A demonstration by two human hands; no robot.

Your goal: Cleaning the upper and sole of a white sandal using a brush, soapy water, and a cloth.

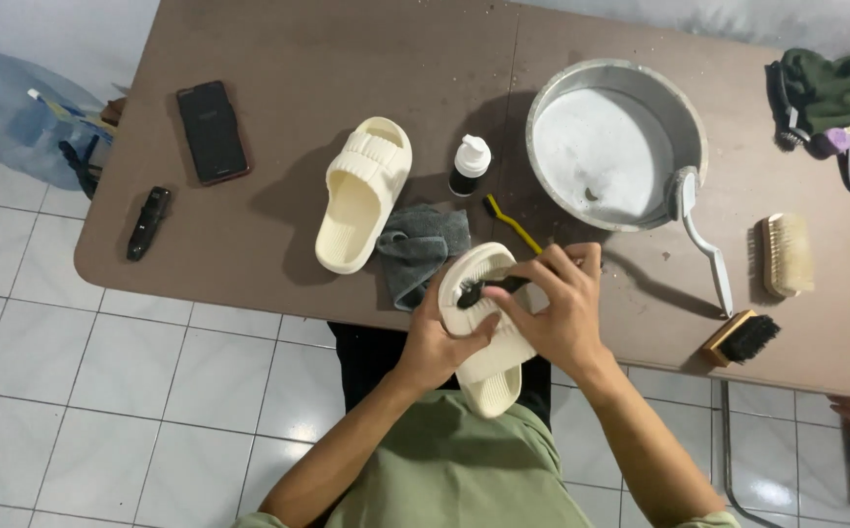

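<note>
My left hand [437, 342] grips a cream slide sandal [488, 376] from below, holding it tilted over the table's near edge. My right hand [560, 305] holds a small black-bristled brush [488, 288] pressed against the sandal's upper strap. The matching cream sandal [358, 193] lies flat on the brown table [278, 59], to the left. A grey cloth [417, 246] is crumpled between the two sandals. A yellow-handled brush [511, 223] pokes out just beyond my right hand.
A metal basin [640, 83] with foamy water stands at the right, a grey-handled brush [700, 230] leaning on its rim. A small white-capped bottle [470, 164], a phone [212, 131], a black gadget [147, 222], two wooden brushes [784, 254] [743, 337] and a green cloth [830, 88] also lie there.
</note>
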